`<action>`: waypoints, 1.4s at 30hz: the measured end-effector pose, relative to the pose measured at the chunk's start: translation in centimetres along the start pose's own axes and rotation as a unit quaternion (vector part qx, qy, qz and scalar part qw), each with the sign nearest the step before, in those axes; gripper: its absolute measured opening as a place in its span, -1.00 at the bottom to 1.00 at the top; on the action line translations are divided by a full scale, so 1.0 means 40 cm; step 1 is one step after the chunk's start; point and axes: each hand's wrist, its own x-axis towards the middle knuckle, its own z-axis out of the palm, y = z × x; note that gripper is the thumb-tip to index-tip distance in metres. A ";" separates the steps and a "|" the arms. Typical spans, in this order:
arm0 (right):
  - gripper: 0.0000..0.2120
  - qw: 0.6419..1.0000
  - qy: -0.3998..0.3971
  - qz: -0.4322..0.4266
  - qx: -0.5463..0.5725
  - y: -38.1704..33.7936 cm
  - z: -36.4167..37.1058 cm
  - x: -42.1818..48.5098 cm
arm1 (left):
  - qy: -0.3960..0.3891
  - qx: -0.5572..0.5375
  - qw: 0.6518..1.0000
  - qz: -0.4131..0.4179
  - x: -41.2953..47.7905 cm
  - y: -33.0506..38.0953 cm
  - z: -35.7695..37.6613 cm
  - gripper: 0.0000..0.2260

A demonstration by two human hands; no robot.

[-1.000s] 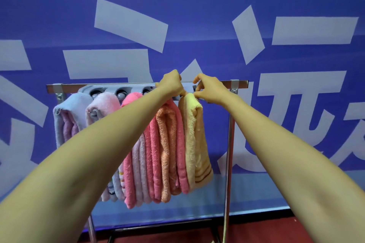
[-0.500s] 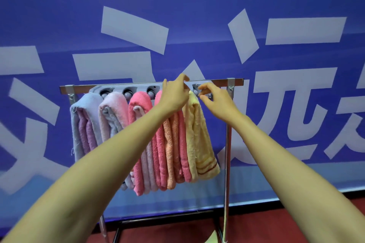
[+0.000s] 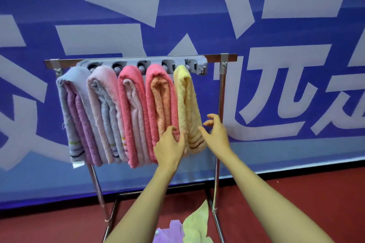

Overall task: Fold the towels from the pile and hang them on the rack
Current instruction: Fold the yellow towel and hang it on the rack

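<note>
Several folded towels hang side by side from the grey hook strip (image 3: 199,65) on the metal rack (image 3: 222,92): grey-blue with purple, pale pink, pink, pink with orange (image 3: 161,102), and a yellow towel (image 3: 186,100) at the right end. My left hand (image 3: 170,147) lies with spread fingers against the lower part of the pink and orange towel, touching the yellow one's left edge. My right hand (image 3: 216,134) hovers with relaxed, spread fingers beside the yellow towel's lower right edge and holds nothing.
On the red floor under the rack lies the pile (image 3: 189,227) with a pale yellow and a purple towel. A blue banner (image 3: 276,85) with large pale characters stands right behind the rack. The rack's right post runs just beyond my right hand.
Both hands have dropped from the top of the yellow towel at the hooks to its lower part. The view has tilted down, so the pile on the floor shows.
</note>
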 end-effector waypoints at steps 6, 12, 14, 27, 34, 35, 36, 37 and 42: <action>-0.46 0.999 -0.008 0.044 0.004 0.071 0.089 0.004 | -0.015 0.022 1.000 -0.014 0.008 -0.028 0.063 -0.72; -0.42 0.999 -0.001 0.043 -0.007 0.120 0.161 0.024 | -0.021 0.050 0.999 -0.003 0.000 -0.041 0.110 -0.71; -0.39 0.999 0.003 0.050 -0.018 0.128 0.168 0.034 | -0.021 0.052 0.998 -0.006 0.005 -0.039 0.117 -0.71; -0.59 0.997 0.053 0.063 -0.007 0.164 0.140 0.067 | -0.023 0.062 0.998 -0.011 0.018 -0.023 0.113 -0.77; -0.60 0.996 0.075 0.039 -0.015 0.165 0.051 -0.011 | -0.021 0.023 0.999 -0.027 -0.005 -0.031 0.099 -0.80; -0.59 0.998 0.055 0.023 -0.023 0.159 0.063 -0.021 | -0.021 0.018 0.999 -0.035 -0.009 -0.031 0.094 -0.80; -0.58 0.998 0.042 0.009 -0.041 0.155 0.074 -0.027 | -0.021 0.015 0.999 -0.042 -0.011 -0.032 0.089 -0.79; -0.59 0.997 0.040 -0.001 -0.066 0.150 0.082 -0.027 | -0.021 0.015 0.999 -0.048 -0.013 -0.033 0.082 -0.79; -0.60 0.984 0.116 0.044 -0.128 0.148 0.039 0.020 | -0.019 0.028 0.998 -0.051 -0.006 -0.050 0.053 -0.82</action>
